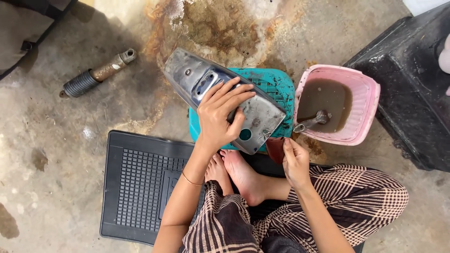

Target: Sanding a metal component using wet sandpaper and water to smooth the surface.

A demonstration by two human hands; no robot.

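Left hand point(220, 115) lies spread, fingers open, pressing a grey metal cover point(220, 96) onto a teal stool point(274, 86). Right hand point(294, 161) pinches what may be a brown sanding pad point(275, 149) beside it.

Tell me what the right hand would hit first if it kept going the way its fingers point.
Probably the lower edge of the grey metal cover on the teal stool; the right hand, holding a dark reddish piece, points up toward it. Depth is unclear.
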